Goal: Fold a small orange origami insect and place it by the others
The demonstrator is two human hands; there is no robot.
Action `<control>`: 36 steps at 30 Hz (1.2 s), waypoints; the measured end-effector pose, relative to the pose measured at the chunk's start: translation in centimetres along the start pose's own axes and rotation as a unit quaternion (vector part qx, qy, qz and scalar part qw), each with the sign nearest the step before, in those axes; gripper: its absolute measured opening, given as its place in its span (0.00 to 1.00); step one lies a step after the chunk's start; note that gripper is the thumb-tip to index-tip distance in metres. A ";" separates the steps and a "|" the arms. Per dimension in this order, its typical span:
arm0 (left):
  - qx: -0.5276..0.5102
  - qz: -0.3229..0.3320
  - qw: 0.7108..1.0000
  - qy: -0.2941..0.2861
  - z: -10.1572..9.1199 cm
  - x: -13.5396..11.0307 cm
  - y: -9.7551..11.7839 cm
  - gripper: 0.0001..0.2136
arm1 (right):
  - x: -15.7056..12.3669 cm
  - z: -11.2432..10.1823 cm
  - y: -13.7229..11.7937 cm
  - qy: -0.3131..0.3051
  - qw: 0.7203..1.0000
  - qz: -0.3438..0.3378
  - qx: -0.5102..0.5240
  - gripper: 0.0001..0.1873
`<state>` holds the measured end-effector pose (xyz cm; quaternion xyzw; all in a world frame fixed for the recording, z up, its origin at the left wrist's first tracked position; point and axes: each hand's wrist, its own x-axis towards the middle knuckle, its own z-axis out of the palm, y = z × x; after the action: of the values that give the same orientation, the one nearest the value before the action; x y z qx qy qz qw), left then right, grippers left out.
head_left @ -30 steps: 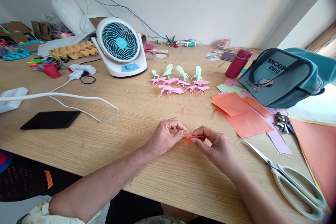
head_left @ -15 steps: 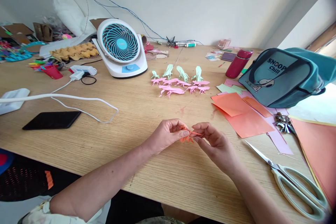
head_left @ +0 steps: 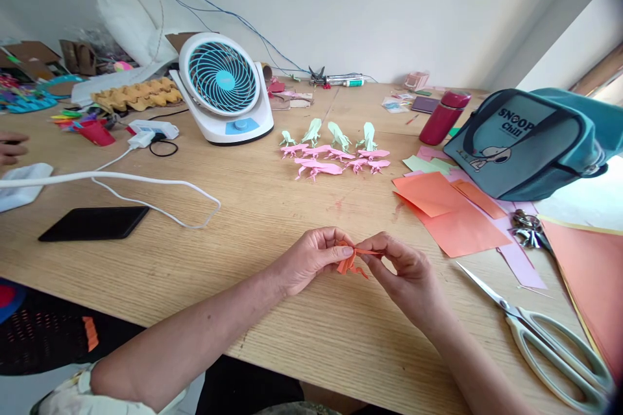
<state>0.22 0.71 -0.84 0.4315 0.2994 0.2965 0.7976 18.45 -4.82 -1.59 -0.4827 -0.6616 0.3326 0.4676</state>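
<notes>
A small orange folded paper figure is pinched between both my hands just above the wooden table. My left hand grips its left end with thumb and fingers closed. My right hand pinches the right end, fingers curled. Beyond them stand several finished paper figures, pink ones in front and pale green ones behind. Orange paper sheets lie to the right of my hands.
Large scissors lie at the right front edge. A teal bag, a red bottle and keys are at the right. A fan, white cable and black phone are left. Another person's hand shows at far left.
Both hands have kept working the orange figure in nearly the same spot, turning it slightly. Another person's hand has appeared at the far left edge.
</notes>
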 end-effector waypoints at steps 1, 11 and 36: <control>-0.002 -0.005 1.000 0.001 0.0 0.0 0.0 0.15 | 0.0 0.0 0.0 0.001 1.000 -0.005 -0.002 0.06; 0.012 0.007 1.000 -0.012 0.1 0.1 -0.2 0.16 | -0.1 -0.1 0.0 -0.003 0.999 -0.042 -0.008 0.08; 0.186 0.118 0.973 0.066 0.4 -0.4 -0.4 0.09 | -0.4 1.2 0.4 0.075 0.997 -0.002 -0.004 0.05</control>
<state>0.35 0.05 -0.98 0.5843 0.3482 0.3552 0.6413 17.53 -5.10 -2.47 -0.5073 -0.6268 0.2915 0.5146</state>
